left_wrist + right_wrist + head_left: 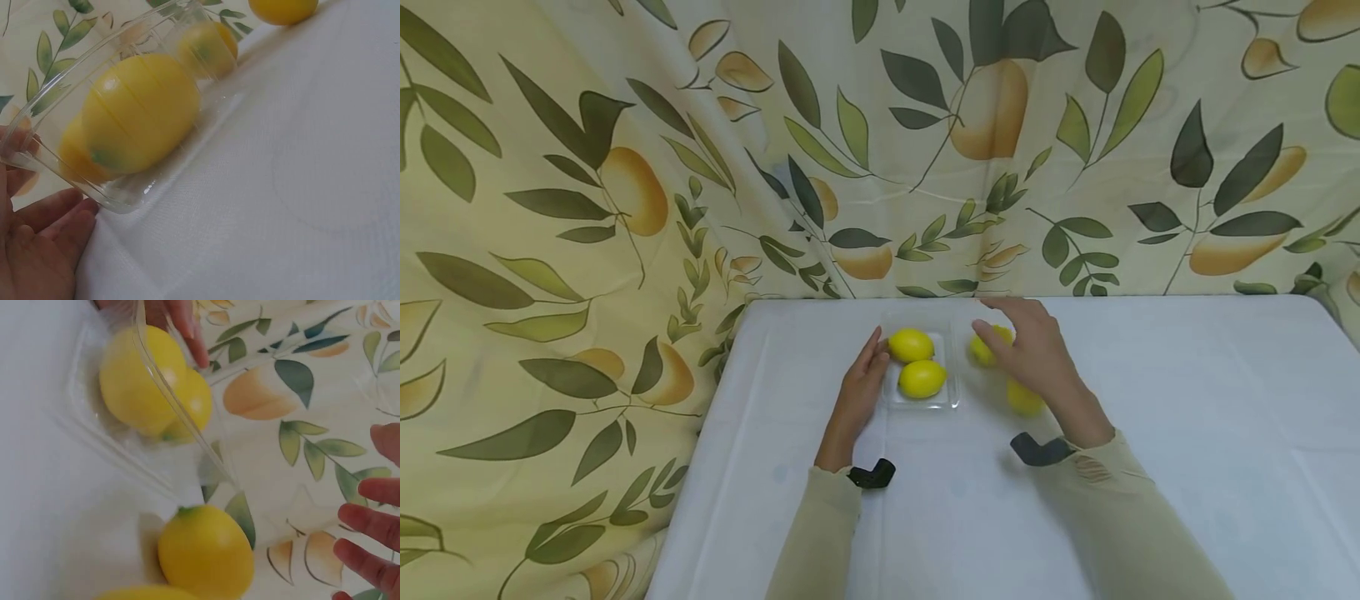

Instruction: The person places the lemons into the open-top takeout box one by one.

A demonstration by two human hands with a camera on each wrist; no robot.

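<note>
Two yellow lemons, a far one (912, 345) and a near one (922, 379), lie inside a clear plastic container (957, 392) on the table. My left hand (861, 392) rests against the container's left side, its fingers fairly straight; the left wrist view shows those fingers (59, 219) at the clear wall. Right of the container, my right hand (1033, 350) is raised with spread fingers above two more lemons, one (983, 347) farther back and one (1024, 398) nearer, partly covered by the hand. In the right wrist view its fingers (375, 528) hold nothing, apart from the loose lemon (206, 553).
A white cloth (1187, 433) covers the table. Behind and to the left hangs a curtain (925, 208) printed with leaves and fruit, meeting the table's back edge. Dark straps (874, 474) sit at both wrists, by the light sleeves.
</note>
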